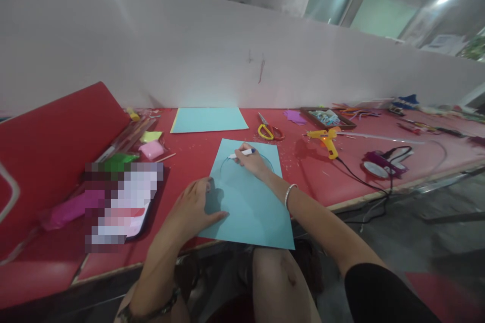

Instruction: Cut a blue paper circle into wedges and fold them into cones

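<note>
Tracing a curve (223, 163) on a blue sheet (250, 207) at the near edge of the red table (314, 176) — pinching a marker (246, 152) in the right hand (250, 160), steadying the left side with the left hand (192, 208), spread at the thumb — best done slowly, with even pressure

We can read no text, label, brand or number here. On the white pen (242, 154) and the yellow glue gun (326, 140), any print is too small for us. The screen of the phone (131, 202) is covered by coarse squares, so we cannot read it. The blue sheet (250, 197) shows us only a drawn curve.
</note>
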Demonstrator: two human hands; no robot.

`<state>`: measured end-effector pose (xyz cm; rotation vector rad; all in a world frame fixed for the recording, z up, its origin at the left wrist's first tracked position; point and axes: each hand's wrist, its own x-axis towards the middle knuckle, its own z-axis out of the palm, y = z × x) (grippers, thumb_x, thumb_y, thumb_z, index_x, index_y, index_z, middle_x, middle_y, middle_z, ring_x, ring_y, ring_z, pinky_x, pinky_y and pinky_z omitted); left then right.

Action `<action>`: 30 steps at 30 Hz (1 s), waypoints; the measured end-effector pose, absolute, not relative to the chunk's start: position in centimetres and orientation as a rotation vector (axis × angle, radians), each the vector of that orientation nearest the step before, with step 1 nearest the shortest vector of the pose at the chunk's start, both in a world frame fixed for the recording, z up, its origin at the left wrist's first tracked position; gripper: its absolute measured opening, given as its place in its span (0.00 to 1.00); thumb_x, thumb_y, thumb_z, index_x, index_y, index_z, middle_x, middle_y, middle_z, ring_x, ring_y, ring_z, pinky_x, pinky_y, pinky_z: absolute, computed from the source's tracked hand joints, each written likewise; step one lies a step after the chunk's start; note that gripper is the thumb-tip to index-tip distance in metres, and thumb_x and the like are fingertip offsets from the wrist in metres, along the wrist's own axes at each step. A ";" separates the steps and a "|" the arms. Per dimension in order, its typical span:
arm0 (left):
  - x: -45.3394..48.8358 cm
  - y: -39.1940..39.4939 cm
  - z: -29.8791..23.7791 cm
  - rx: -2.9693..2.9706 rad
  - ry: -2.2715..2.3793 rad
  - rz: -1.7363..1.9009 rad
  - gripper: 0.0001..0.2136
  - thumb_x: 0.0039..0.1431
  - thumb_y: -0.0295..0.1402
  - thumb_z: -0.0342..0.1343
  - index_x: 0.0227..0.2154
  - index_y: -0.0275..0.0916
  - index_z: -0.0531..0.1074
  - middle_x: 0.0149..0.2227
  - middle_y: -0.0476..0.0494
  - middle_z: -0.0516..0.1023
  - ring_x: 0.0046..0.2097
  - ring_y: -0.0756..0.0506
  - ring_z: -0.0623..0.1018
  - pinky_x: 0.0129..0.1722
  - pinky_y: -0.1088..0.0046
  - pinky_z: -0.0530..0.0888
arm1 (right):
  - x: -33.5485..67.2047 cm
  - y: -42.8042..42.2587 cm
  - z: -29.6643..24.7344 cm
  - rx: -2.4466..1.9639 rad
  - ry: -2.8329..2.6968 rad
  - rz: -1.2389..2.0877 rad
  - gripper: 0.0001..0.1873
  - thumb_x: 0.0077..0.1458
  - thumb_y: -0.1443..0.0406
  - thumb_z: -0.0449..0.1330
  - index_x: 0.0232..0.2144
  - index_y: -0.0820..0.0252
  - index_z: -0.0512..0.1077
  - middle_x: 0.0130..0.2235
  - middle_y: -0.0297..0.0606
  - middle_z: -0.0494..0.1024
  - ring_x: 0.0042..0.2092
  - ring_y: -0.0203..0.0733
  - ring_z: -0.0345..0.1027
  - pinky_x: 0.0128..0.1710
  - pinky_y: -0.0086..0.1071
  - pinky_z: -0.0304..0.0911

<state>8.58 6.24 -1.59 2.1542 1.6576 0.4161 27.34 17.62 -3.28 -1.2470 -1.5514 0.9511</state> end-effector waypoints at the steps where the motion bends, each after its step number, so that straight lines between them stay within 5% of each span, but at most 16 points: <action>1: 8.6 6.2 -1.6 2.153 1.655 0.411 0.29 0.43 0.46 0.56 0.47 0.34 0.60 0.52 0.32 0.66 0.56 0.36 0.64 0.53 0.57 0.62 | 27.3 17.6 -3.2 -1.246 -1.560 0.947 0.08 0.49 0.62 0.53 0.22 0.56 0.60 0.20 0.25 0.69 0.22 0.31 0.60 0.23 0.24 0.54; 10: 8.5 6.3 -1.7 2.155 1.654 0.433 0.26 0.43 0.46 0.56 0.43 0.37 0.60 0.54 0.32 0.65 0.57 0.36 0.63 0.53 0.55 0.63 | 27.2 16.7 -2.4 -1.110 -1.667 1.053 0.08 0.49 0.62 0.55 0.22 0.58 0.63 0.22 0.28 0.72 0.28 0.34 0.65 0.31 0.26 0.58; 30: 8.6 6.2 -1.5 2.141 1.670 0.424 0.26 0.43 0.46 0.56 0.44 0.38 0.60 0.54 0.34 0.66 0.56 0.36 0.64 0.52 0.56 0.64 | 28.2 16.8 -2.3 -0.907 -1.814 1.423 0.08 0.49 0.64 0.56 0.21 0.60 0.63 0.19 0.30 0.72 0.24 0.32 0.65 0.27 0.26 0.59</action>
